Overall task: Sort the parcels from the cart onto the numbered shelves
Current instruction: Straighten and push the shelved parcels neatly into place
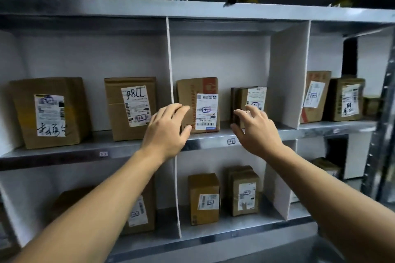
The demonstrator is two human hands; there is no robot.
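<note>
The cardboard parcel (197,105) is standing upright in the middle compartment of the upper shelf (213,137). The left hand (168,128) has its fingers and thumb curled round the parcel's left edge. The right hand (255,129) is spread wide, holding nothing, just in front of a smaller parcel (250,98).

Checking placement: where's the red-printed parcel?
Head view, centre: red-printed parcel stands beside the white divider, left hand holding its left edge, a smaller parcel to its right.
</note>
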